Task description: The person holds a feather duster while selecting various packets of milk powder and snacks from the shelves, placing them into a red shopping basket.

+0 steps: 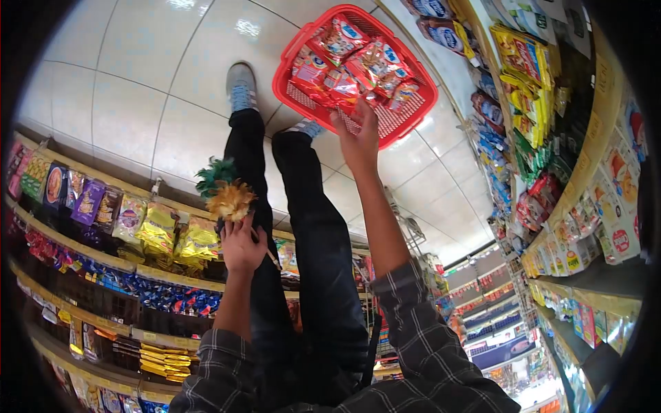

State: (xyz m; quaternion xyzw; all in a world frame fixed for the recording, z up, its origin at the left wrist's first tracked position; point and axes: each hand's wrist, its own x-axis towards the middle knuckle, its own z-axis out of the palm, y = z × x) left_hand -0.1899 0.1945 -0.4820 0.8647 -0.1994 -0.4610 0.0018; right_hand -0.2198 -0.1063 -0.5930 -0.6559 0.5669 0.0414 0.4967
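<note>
My left hand [244, 246] is closed around a feather duster [231, 199] with green and tan feathers. Its thin stick shows past my wrist side, close to my left leg. Reaching over the near rim of a red plastic basket [407, 131], my right hand [359, 139] has its thumb and fingers apart. The fingertips are at the red snack packets [379, 65] heaped inside; whether they touch one is hard to tell. The basket sits on the tiled floor just beyond my shoes.
Shelves with yellow packets [157, 228] and blue-wrapped sweets [175, 297] run along the left. On the right, another shelf holds hanging yellow packets [527, 103] and other bagged goods. My grey shoe [241, 86] stands on the floor tiles left of the basket.
</note>
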